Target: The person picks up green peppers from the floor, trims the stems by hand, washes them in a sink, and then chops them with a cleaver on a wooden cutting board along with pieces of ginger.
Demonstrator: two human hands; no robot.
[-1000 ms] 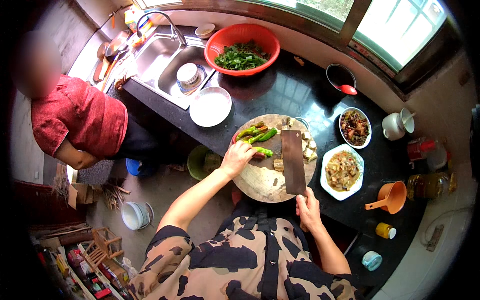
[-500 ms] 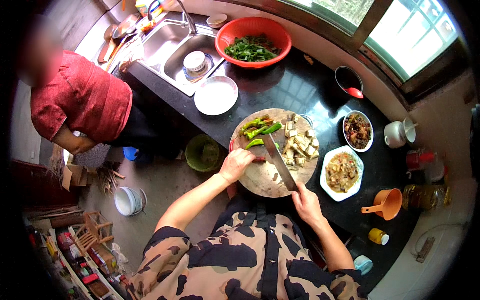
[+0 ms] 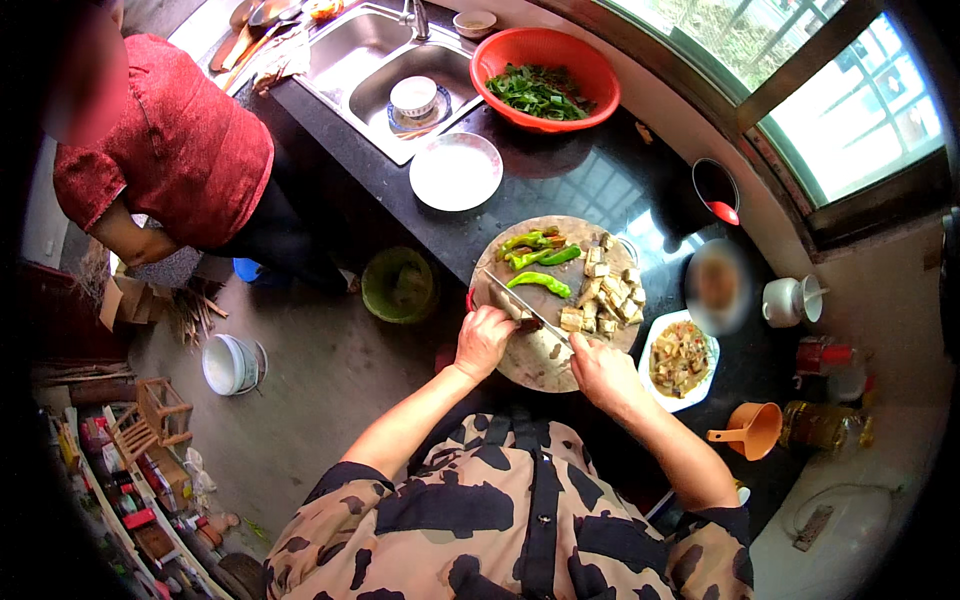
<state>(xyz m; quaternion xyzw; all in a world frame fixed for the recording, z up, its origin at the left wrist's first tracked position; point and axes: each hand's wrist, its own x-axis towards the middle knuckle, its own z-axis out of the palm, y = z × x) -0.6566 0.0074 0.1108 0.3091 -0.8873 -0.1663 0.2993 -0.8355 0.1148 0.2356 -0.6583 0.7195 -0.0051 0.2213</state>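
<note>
Tofu cubes (image 3: 608,295) lie cut on the chopping board (image 3: 540,362); green peppers (image 3: 535,262) wait whole. Right hand (image 3: 598,366) grips the cleaver (image 3: 528,308); left hand (image 3: 484,338) curls, pinning something small.

A clear bottle of amber oil (image 3: 822,424) lies on the desk's right end; coloured packets (image 3: 120,490) crowd the lower-left floor shelf.

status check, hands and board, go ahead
Right hand grips knife. Left hand pins a piece on cutting board. Green peppers, tofu cubes alongside.
</note>
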